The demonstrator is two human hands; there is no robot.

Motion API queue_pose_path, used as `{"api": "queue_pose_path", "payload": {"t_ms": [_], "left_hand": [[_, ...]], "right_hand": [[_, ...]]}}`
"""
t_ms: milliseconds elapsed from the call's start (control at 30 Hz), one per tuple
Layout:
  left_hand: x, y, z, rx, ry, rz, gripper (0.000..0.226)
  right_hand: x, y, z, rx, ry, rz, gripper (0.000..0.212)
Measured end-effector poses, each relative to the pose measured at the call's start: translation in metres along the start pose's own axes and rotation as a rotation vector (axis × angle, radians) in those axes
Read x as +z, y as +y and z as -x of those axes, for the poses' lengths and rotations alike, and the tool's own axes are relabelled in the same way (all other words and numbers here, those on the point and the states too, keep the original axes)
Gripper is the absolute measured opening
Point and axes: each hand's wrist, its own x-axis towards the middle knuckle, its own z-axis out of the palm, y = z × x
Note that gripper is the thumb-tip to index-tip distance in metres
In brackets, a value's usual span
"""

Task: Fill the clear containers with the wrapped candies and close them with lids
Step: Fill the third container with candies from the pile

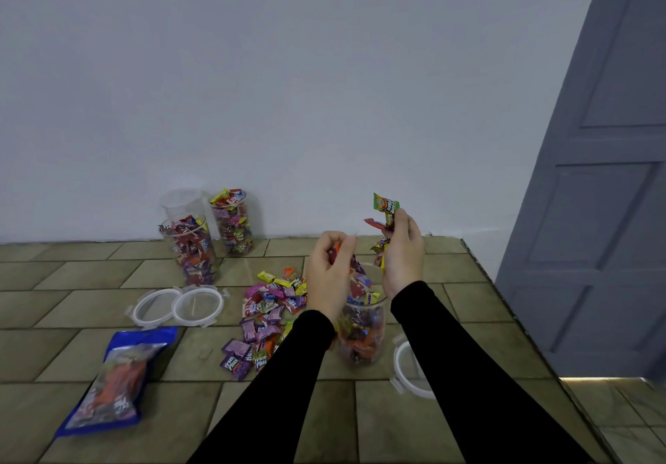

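The light is even and soft, rather cool, and the pale grey-white wall is lit without any hard shadow; only faint shadows lie under the two black sleeves. Right of the wall, the grey panelled door leans strongly from wide-angle distortion, and a bright strip of light shows at its foot. The whole picture is slightly soft, and wrapper print is mostly unreadable.
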Motion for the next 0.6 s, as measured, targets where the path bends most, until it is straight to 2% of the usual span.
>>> {"api": "queue_pose_path", "payload": {"t_ms": [133, 300, 500, 567, 600], "left_hand": [[-0.001, -0.001, -0.001, 0.028, -0.034, -0.034, 0.033], [0.001, -0.004, -0.001, -0.052, -0.041, -0.009, 0.036], [-0.002, -0.016, 0.005, 0.014, 0.093, 0.032, 0.035], [-0.004, -0.03, 0.01, -0.068, 0.043, 0.065, 0.04], [-0.005, -0.035, 0.012, -0.182, -0.003, 0.126, 0.047]], "right_hand": [[0.0, -0.001, 0.0, -0.001, 0.002, -0.004, 0.028], [0.0, 0.001, -0.001, -0.01, -0.001, 0.019, 0.03], [-0.001, 0.0, 0.001, -0.012, -0.01, 0.037, 0.029], [0.0, 0.0, 0.0, -0.01, -0.015, 0.044, 0.028], [0.0, 0.0, 0.0, -0.004, -0.015, 0.052, 0.028]]}}
